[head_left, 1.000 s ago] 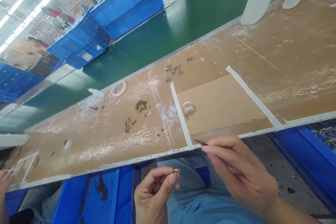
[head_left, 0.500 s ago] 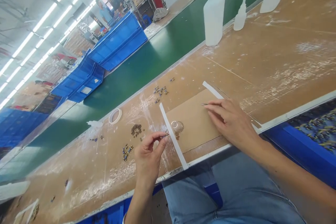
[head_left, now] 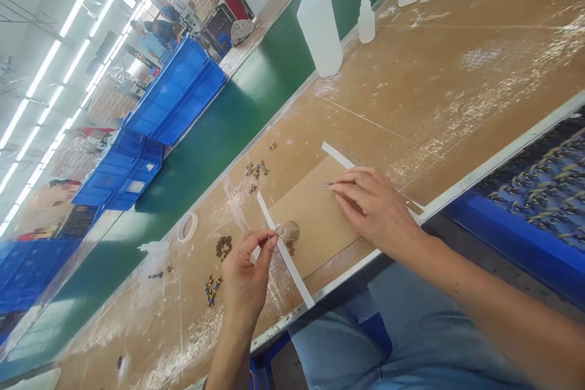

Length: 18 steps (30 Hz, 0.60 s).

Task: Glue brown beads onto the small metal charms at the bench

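Thumb and forefinger of my left hand [head_left: 249, 268] are pinched together beside a small round clear cup [head_left: 289, 231]; what they hold is too small to name. My right hand [head_left: 372, 204] pinches a thin pointed metal tool [head_left: 327, 185] above a cardboard sheet [head_left: 315, 213]. White tape strips [head_left: 292, 268] lie along the cardboard's sides. Left of the cup sits a pile of small brown beads [head_left: 223, 247]. Small blue and gold pieces lie in one cluster [head_left: 212, 290] near my left hand and another cluster [head_left: 256, 172] farther back.
A white bottle with a blue cap [head_left: 322, 30] and a small dropper bottle [head_left: 366, 18] stand at the back. A tape roll [head_left: 187, 227] lies at the left. Blue crates [head_left: 178, 97] stand beyond the green belt [head_left: 256, 97]. A blue bin [head_left: 525, 225] is at the right.
The view has turned and shifted, so the table things sit farther left. My left fingertips are closer to the cup. My right hand keeps its pinch on the tool over the cardboard.
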Motion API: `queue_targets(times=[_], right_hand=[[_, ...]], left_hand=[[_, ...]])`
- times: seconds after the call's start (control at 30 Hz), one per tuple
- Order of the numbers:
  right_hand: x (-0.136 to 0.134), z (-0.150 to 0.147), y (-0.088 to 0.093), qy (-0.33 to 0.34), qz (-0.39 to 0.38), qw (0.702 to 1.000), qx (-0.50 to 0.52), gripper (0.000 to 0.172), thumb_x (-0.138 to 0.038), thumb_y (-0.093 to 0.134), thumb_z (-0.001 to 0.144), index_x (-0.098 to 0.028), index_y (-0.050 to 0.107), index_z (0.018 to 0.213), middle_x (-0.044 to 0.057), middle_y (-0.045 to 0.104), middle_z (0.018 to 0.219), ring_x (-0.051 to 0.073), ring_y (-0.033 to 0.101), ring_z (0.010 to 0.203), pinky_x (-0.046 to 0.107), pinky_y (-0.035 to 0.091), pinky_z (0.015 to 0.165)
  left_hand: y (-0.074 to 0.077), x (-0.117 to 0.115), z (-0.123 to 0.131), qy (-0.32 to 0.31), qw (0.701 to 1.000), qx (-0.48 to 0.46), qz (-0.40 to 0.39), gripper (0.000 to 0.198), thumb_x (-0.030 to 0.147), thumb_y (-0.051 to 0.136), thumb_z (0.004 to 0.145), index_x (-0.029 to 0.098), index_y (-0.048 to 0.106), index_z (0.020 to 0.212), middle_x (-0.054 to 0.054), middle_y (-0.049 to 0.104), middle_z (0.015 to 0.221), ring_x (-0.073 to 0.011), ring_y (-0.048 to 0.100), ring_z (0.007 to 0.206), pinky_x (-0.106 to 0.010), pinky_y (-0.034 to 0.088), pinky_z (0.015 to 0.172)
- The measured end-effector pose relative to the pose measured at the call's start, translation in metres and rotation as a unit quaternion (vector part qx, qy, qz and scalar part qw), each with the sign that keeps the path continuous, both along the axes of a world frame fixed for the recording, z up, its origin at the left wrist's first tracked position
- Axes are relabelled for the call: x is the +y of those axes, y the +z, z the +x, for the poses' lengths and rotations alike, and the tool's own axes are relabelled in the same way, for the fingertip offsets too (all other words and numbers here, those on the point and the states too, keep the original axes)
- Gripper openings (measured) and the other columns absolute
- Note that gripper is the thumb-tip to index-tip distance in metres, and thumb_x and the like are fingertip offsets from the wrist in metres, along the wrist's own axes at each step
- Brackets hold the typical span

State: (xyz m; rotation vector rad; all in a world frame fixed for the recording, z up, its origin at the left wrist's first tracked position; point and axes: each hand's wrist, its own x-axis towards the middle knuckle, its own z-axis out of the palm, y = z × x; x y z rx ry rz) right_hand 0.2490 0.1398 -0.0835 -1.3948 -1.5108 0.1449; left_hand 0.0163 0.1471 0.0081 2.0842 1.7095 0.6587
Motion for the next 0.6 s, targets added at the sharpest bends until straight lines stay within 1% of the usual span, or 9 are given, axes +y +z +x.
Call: queue_targets(times=[0.17,0.33,0.6], right_hand=[[0.0006,0.0,0.0006,-0.003,-0.006,1.0,-0.006,0.018,-0.016,0.054,0.091,-0.021,0.068,0.101,0.006,0.069,0.102,0.023,0.056,0.109,0.043,0.047,0.091],[0.001,-0.0005,0.0016,-0.015,-0.013,1.0,-0.006,0.017,-0.018,0.054,0.091,-0.021,0.068,0.1,0.005,0.07,0.1,0.022,0.056,0.109,0.042,0.046,0.092],[0.0011,0.0002,0.0024,-0.003,-0.023,1.0,0.008,0.018,-0.018,0.053,0.091,-0.021,0.068,0.101,0.006,0.07,0.102,0.023,0.057,0.109,0.044,0.046,0.093]], left_hand=[[-0.0041,0.003,-0.0054,0.021,1.0,0.001,-0.003,0.015,0.039,0.067,0.084,0.026,0.075,0.086,-0.001,0.074,0.09,-0.0201,0.067,0.09,-0.034,0.048,0.085],[-0.0051,0.0038,-0.0066,0.023,1.0,0.012,-0.002,0.018,0.042,0.068,0.083,0.026,0.075,0.087,-0.001,0.074,0.09,-0.02,0.067,0.089,-0.033,0.048,0.084],[-0.0037,0.0048,-0.0053,-0.009,0.999,0.04,0.01,0.015,0.039,0.067,0.085,0.026,0.074,0.085,0.0,0.074,0.089,-0.0186,0.067,0.088,-0.032,0.049,0.083]])
